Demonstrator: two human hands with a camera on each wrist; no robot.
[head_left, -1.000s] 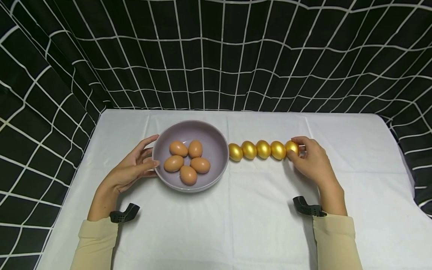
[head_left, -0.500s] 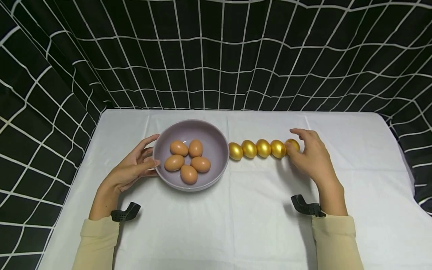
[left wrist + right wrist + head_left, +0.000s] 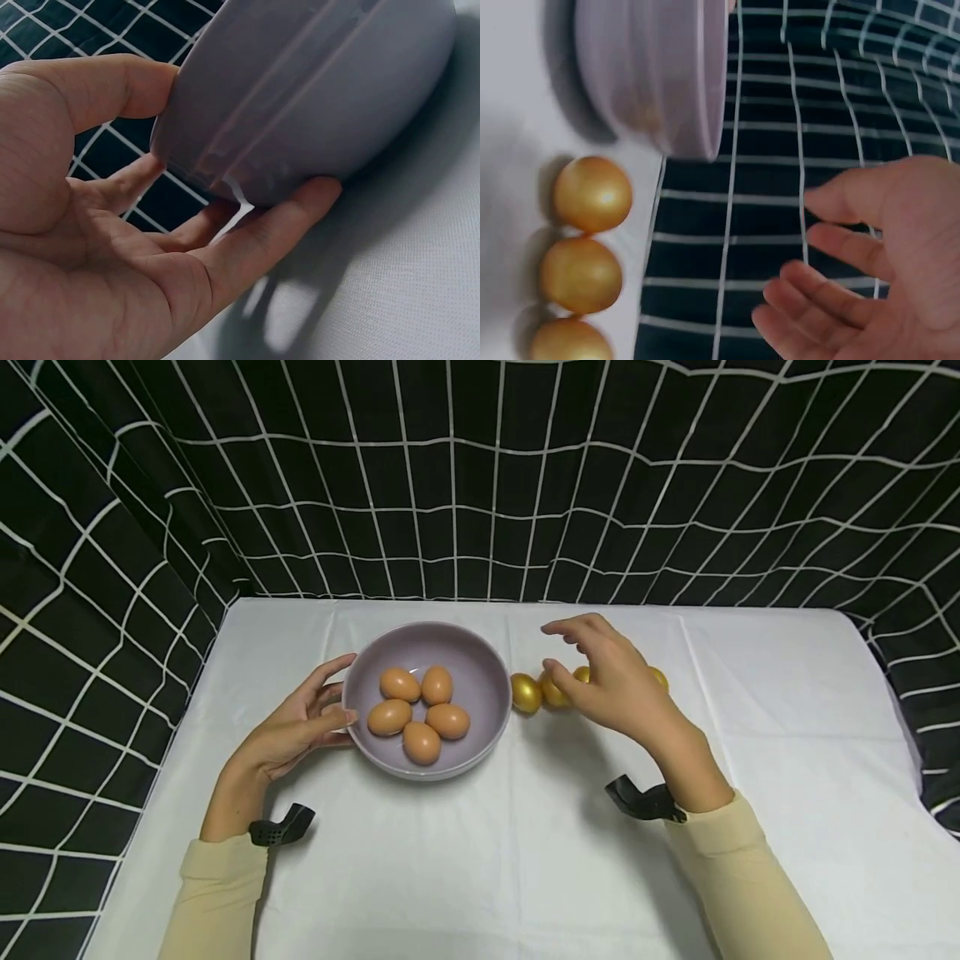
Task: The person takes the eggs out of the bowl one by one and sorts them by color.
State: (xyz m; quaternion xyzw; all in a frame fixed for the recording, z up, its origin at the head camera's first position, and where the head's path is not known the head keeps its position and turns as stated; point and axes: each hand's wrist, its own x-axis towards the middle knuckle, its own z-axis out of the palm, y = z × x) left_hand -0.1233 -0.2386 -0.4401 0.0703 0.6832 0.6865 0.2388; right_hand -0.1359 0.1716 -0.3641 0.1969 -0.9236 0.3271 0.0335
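Note:
A lilac bowl (image 3: pixel 480 670) holds several brown eggs (image 3: pixel 421 710) on the white table. My left hand (image 3: pixel 300 727) rests against the bowl's left side, thumb on the rim and fingers (image 3: pixel 285 217) under the wall (image 3: pixel 315 97). A row of gold eggs (image 3: pixel 527 692) lies to the right of the bowl; my right hand (image 3: pixel 600 672) hovers above that row with its fingers spread and holds nothing, hiding some of the eggs. In the right wrist view three gold eggs (image 3: pixel 592 193) lie beside the bowl (image 3: pixel 660 75), apart from the hand (image 3: pixel 870 255).
A white cloth (image 3: pixel 525 860) covers the table. Black curtains with a white grid (image 3: pixel 480 485) close in the back and both sides. Black wrist mounts (image 3: pixel 645 800) sit at both cuffs.
My right hand let go of the rightmost gold egg, lifted, and moved left over the row toward the bowl. The left hand stayed on the bowl.

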